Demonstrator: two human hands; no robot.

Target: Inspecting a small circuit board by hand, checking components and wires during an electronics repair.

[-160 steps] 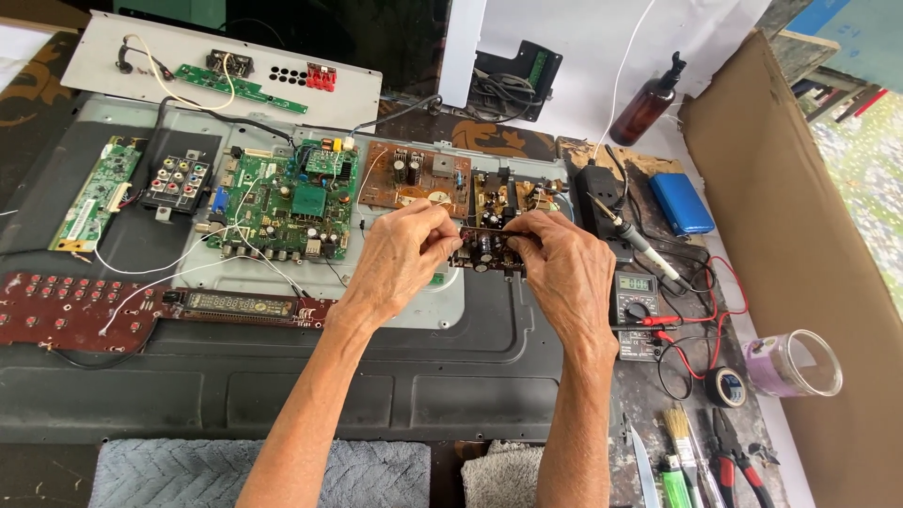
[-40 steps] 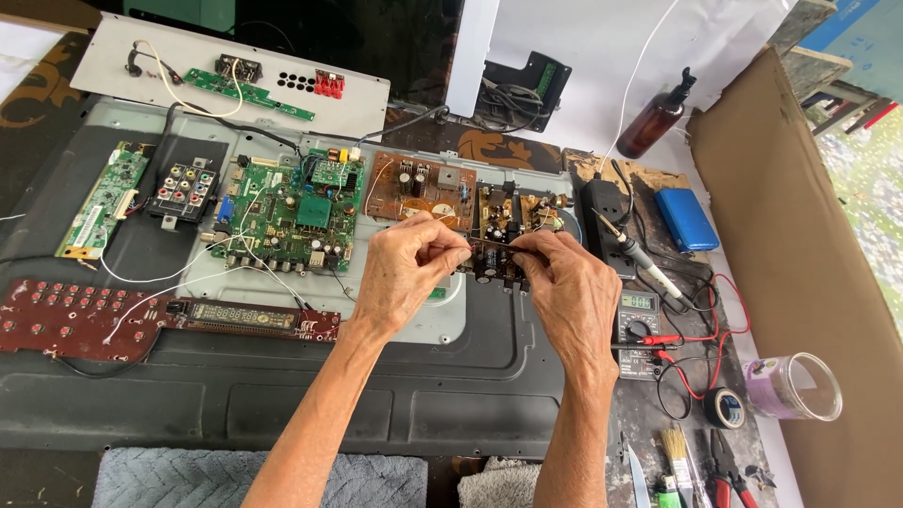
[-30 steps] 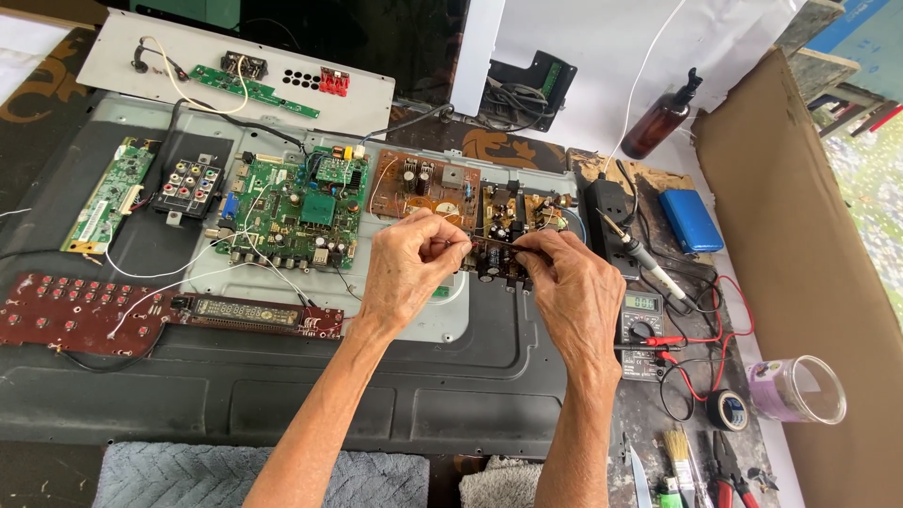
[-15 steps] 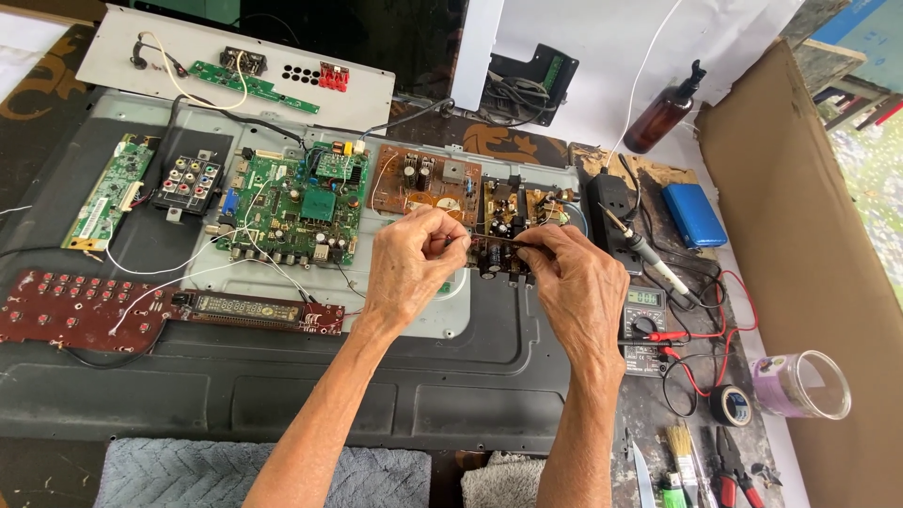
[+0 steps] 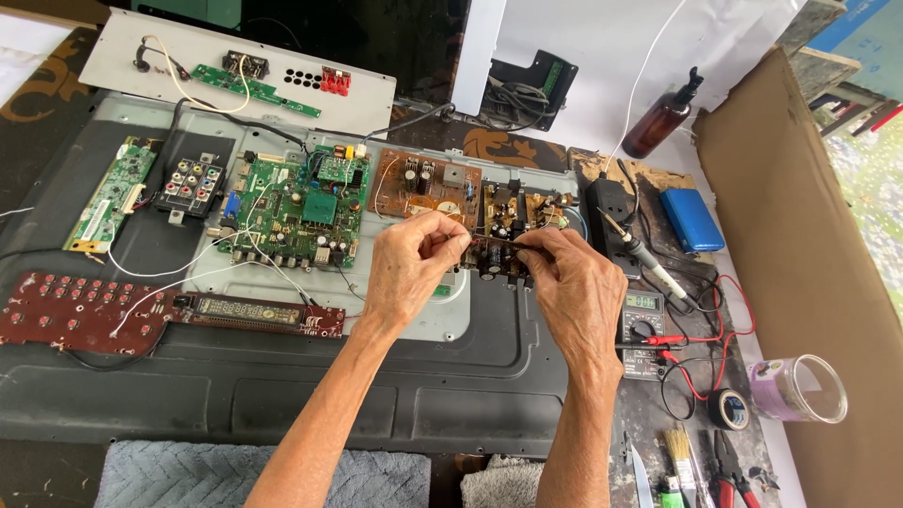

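Cluttered desk (image 5: 649,442), opened flat-panel chassis (image 5: 282,395) across it with boards laid out. Small component board (image 5: 497,256) is lifted clear of the chassis, held between both hands, long axis running left-right. Left hand (image 5: 406,268) pinches its left end, fingers (image 5: 450,235) closed on the edge. Right hand (image 5: 574,287) grips the right end, thumb and fingers closed. Neither hand nearer: board sits between the fingertips. Multimeter (image 5: 643,318) just right of the right hand.
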